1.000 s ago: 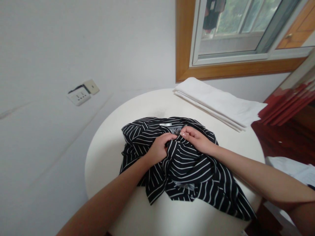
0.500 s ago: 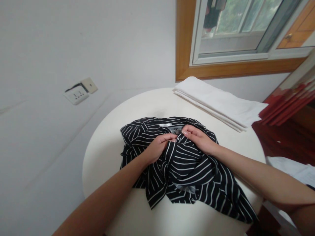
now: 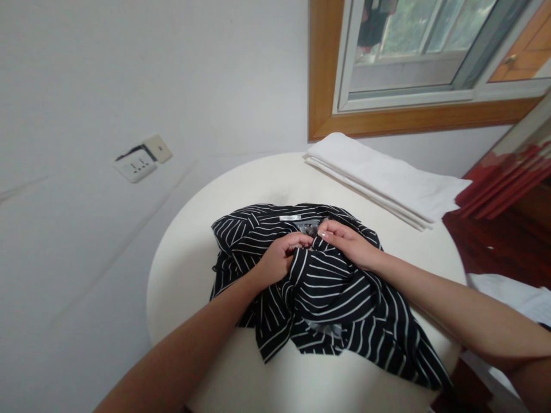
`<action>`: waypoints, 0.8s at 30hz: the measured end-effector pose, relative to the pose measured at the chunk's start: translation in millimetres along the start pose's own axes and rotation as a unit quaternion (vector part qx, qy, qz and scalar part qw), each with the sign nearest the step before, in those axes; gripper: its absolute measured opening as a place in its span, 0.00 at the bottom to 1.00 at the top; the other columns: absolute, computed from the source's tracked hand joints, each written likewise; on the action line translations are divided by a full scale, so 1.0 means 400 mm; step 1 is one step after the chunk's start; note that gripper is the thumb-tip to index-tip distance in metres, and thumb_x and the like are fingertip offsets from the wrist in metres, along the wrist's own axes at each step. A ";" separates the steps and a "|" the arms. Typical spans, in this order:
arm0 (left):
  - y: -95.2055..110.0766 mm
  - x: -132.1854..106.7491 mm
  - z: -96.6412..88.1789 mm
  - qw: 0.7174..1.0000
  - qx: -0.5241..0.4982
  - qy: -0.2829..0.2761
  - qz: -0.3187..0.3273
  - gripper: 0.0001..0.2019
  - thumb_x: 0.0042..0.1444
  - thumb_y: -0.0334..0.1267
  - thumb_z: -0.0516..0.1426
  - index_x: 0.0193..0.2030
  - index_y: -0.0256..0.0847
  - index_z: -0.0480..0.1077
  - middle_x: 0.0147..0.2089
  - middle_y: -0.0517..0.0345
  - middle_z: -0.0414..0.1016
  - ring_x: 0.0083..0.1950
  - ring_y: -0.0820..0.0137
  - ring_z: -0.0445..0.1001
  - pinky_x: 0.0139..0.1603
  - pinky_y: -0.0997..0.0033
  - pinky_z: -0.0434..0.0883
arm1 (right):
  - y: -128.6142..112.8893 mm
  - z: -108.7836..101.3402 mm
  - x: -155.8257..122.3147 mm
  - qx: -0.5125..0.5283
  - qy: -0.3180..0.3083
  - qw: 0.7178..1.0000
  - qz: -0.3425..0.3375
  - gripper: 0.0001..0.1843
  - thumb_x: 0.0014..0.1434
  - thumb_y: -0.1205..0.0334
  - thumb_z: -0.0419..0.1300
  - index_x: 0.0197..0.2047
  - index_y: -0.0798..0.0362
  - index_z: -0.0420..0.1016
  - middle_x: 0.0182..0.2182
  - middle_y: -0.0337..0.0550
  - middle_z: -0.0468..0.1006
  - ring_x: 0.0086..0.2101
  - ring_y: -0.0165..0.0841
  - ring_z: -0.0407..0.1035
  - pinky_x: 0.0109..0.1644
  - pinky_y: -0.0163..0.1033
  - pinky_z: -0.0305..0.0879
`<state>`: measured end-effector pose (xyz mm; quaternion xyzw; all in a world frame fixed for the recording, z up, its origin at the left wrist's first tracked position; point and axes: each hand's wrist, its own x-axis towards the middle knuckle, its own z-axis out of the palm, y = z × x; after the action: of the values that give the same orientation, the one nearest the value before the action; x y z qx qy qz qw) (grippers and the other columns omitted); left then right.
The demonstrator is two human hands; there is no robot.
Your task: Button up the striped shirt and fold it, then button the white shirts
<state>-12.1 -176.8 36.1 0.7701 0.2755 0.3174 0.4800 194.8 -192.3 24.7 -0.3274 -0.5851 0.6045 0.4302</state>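
Note:
A black shirt with white stripes (image 3: 340, 287) lies bunched on a round white table (image 3: 181, 252), its collar toward the far side. Inside the neck a small white label (image 3: 290, 218) shows. My left hand (image 3: 282, 258) pinches the front edge of the shirt near the neckline. Close beside it, my right hand (image 3: 346, 241) pinches the facing edge, fingertips almost meeting those of my left. The fabric between the fingertips is partly covered by the fingers, and I cannot make out a button there.
Folded white cloth (image 3: 383, 178) rests at the table's back right. A wall socket (image 3: 136, 164) is on the left wall. Beyond the table are a wood-framed window (image 3: 321, 115) and a red and white curtain (image 3: 503, 178). More white fabric (image 3: 512, 295) lies low at the right.
My left fingers have moved slightly right, closer to my right fingers. The round button seen between them earlier is now covered. Otherwise the shirt lies much the same.

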 end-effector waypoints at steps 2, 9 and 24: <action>0.002 -0.002 -0.001 1.000 0.018 0.005 0.006 0.09 0.53 0.32 0.58 0.42 0.38 0.74 0.38 0.56 0.75 0.39 0.71 0.72 0.43 0.71 0.68 | -0.002 0.001 0.000 0.005 0.000 1.000 0.004 0.12 0.61 0.52 0.57 0.35 0.52 0.66 0.28 0.34 0.65 0.29 0.26 0.58 0.35 0.34 0.55; -0.010 -0.007 0.003 0.990 0.117 0.047 0.057 0.12 0.52 0.33 0.58 0.44 0.39 0.72 0.38 0.55 0.75 0.38 0.69 0.73 0.42 0.69 0.70 | 0.000 0.003 -0.001 -0.001 -0.002 1.000 0.005 0.12 0.61 0.51 0.57 0.35 0.52 0.66 0.28 0.34 0.63 0.29 0.26 0.57 0.35 0.34 0.55; -0.008 -0.019 0.002 0.957 0.271 0.053 0.095 0.16 0.51 0.24 0.54 0.45 0.42 0.72 0.40 0.57 0.75 0.41 0.69 0.73 0.44 0.70 0.69 | -0.004 -0.008 -0.005 -0.161 -0.050 0.986 -0.018 0.18 0.64 0.47 0.51 0.32 0.53 0.68 0.27 0.35 0.64 0.29 0.27 0.59 0.35 0.35 0.57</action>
<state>-16.9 -181.6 31.2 0.8760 0.3015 0.3151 0.2060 198.8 -192.8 25.7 -0.3516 -0.7010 0.5104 0.3529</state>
